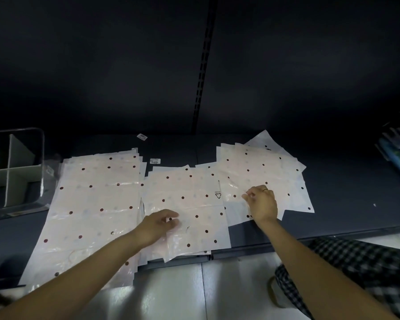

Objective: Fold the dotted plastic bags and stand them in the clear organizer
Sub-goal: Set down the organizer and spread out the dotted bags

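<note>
Folding stage: barely begun; every white, dark-dotted plastic bag you can see lies flat on the dark shelf (333, 192).
Organizer: clear divided plastic organizer (16, 167), far left, holds no bags.
Left hand (158, 224): fingers curled, resting on the middle pile (189, 204).
Right hand (261, 202): pinching a bag edge of the right pile (259, 167).
Left pile (90, 204): untouched.

Single head-worn wide-angle view, looking forward and down, close over dark shelf (333, 204); dotted bags (189, 204) mid-frame, clear organizer (36, 158) at left edge.
</note>
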A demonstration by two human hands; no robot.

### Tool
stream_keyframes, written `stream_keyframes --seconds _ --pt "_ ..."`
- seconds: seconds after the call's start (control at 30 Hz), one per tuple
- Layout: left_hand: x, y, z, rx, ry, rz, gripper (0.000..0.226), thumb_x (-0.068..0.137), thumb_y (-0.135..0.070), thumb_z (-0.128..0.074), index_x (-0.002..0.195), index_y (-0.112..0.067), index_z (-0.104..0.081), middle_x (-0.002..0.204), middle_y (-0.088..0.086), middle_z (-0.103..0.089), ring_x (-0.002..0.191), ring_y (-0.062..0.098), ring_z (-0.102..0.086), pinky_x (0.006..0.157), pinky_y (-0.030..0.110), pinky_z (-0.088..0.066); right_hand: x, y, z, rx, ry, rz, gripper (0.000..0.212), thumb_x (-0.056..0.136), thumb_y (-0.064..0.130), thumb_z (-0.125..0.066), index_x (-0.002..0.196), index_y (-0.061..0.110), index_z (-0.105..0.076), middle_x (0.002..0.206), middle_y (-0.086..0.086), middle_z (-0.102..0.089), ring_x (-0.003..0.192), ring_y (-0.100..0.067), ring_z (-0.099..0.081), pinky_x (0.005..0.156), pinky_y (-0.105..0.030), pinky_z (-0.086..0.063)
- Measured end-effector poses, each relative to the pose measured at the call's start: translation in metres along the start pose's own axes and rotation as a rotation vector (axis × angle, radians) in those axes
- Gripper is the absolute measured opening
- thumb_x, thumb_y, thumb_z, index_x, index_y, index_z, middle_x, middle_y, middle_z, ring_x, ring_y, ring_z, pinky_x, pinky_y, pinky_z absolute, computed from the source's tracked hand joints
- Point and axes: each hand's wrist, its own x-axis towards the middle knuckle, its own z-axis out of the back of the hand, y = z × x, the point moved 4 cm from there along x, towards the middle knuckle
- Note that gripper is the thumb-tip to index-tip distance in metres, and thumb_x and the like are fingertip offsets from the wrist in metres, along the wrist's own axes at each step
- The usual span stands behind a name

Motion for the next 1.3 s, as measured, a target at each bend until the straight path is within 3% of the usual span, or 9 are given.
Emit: stream_keyframes --seconds 0.2,0.47,0.57,0.7,0.8,0.93,1.1,1.2,1.3 --pt "-0.008 0.010 0.014 0.133 -0.166 0.010 0.041 0.096 -0.029 -0.051 0.134 -0.014 -0.049 0.130 0.011 -0.049 0.115 0.024 -0.049 0.100 0.030 -0.036 0.006 0.001 0.008 0.126 -0.019 -0.042 0.026 0.097 0.020 -0.048 0.099 0.006 -0.069 0.102 -0.012 -0.063 0.096 -0.028 -0.055 0.071 -0.027 -0.043" --pt "-0.028 0.008 0.035 0.310 -0.341 -0.052 0.043 0.093 -0.035 -0.055 0.135 -0.026 -0.050 0.109 0.005 -0.040 0.119 0.024 -0.036 0.104 0.024 -0.023 -0.005 0.063 0.022 0.469 -0.016 -0.132 0.037 0.095 0.016 -0.045 0.058 0.015 -0.046 0.057 0.000 -0.049 0.062 -0.023 -0.048 0.052 -0.027 -0.038" --pt "-0.033 -0.008 0.028 0.168 -0.307 -0.154 0.065 0.084 -0.042 -0.065 0.142 -0.031 -0.037 0.121 0.002 -0.035 0.124 0.020 -0.032 0.107 0.026 -0.026 -0.018 0.115 0.019 0.856 0.195 -0.228 0.030 0.093 0.011 -0.049 0.063 0.012 -0.052 0.070 -0.009 -0.060 0.071 -0.026 -0.060 0.072 -0.038 -0.054" --pt "-0.038 -0.036 0.011 -0.134 -0.090 -0.272 0.100 0.069 -0.044 -0.074 0.148 -0.032 -0.014 0.137 -0.016 -0.039 0.123 -0.001 -0.043 0.099 0.014 -0.035 -0.056 0.181 0.012 1.217 0.629 -0.199 0.015 0.095 0.013 -0.052 0.084 0.005 -0.058 0.078 -0.012 -0.068 0.066 -0.020 -0.071 0.063 -0.025 -0.058" --pt "-0.037 -0.039 0.029 -0.151 -0.361 -0.322 0.078 0.083 -0.018 -0.071 0.147 -0.022 -0.026 0.143 -0.012 -0.039 0.131 0.004 -0.038 0.102 0.014 -0.028 -0.066 0.195 0.004 1.118 0.752 0.007 0.016 0.096 0.021 -0.052 0.090 0.012 -0.064 0.087 -0.002 -0.071 0.083 -0.014 -0.070 0.075 -0.021 -0.056" --pt "-0.032 -0.011 0.071 -0.234 -0.537 -0.170 0.050 0.089 -0.006 -0.061 0.136 -0.013 -0.046 0.131 0.007 -0.054 0.115 0.026 -0.052 0.101 0.039 -0.041 -0.037 0.149 0.006 0.819 0.414 0.026 0.014 0.091 0.010 -0.057 0.102 0.010 -0.065 0.102 0.000 -0.064 0.103 -0.021 -0.062 0.083 -0.023 -0.047" --pt "-0.030 0.043 0.124 -0.147 -0.621 0.040 0.040 0.089 -0.014 -0.063 0.127 -0.009 -0.052 0.119 0.016 -0.061 0.093 0.028 -0.055 0.079 0.036 -0.044 -0.004 0.035 0.005 0.217 0.220 -0.046 0.055 0.087 0.027 -0.065 0.136 0.009 -0.047 0.139 -0.011 -0.045 0.130 -0.028 -0.039 0.106 -0.033 -0.036" --pt "-0.037 0.071 0.149 -0.027 -0.713 0.089 0.044 0.088 -0.014 -0.063 0.130 -0.009 -0.049 0.119 0.018 -0.061 0.095 0.032 -0.054 0.077 0.035 -0.041 -0.003 0.002 0.000 -0.045 0.177 0.009 0.059 0.085 0.037 -0.066 0.135 0.014 -0.048 0.140 -0.008 -0.043 0.128 -0.031 -0.036 0.096 -0.036 -0.039" --pt "-0.042 0.092 0.166 0.094 -0.729 0.189 0.056 0.090 -0.016 -0.061 0.141 -0.011 -0.037 0.122 0.023 -0.057 0.105 0.044 -0.054 0.075 0.043 -0.044 -0.004 0.001 0.002 0.001 0.052 -0.003 0.029 0.088 0.027 -0.064 0.112 0.010 -0.066 0.122 -0.011 -0.055 0.112 -0.030 -0.046 0.079 -0.033 -0.042"
